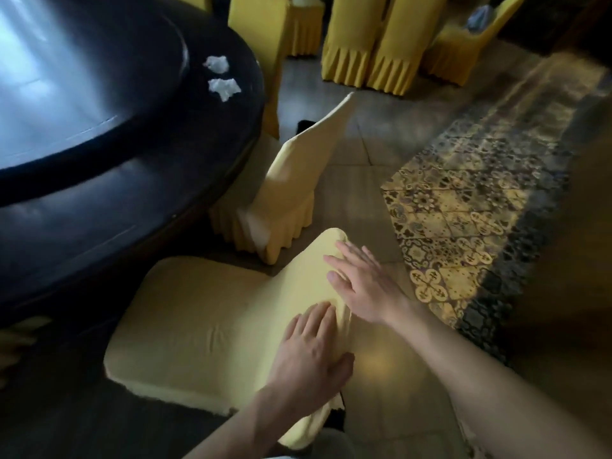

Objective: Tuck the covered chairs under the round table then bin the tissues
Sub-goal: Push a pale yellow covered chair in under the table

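Note:
A chair in a pale yellow cover (198,329) stands right below me, its seat facing the dark round table (109,220). My left hand (311,349) grips the top of its backrest, thumb behind the edge. Further along the same backrest top, my right hand (361,286) lies with its fingers spread. A second covered chair (291,180) sits further on, its seat partly under the table edge. Two crumpled white tissues (217,64) (224,87) lie on the table's dark rim, beside the glass turntable (76,71).
More yellow covered chairs (371,44) stand grouped at the back, and one (255,38) at the table's far edge. A patterned tile strip (470,207) runs along the floor on the right. Plain grey floor lies between the chairs and that strip.

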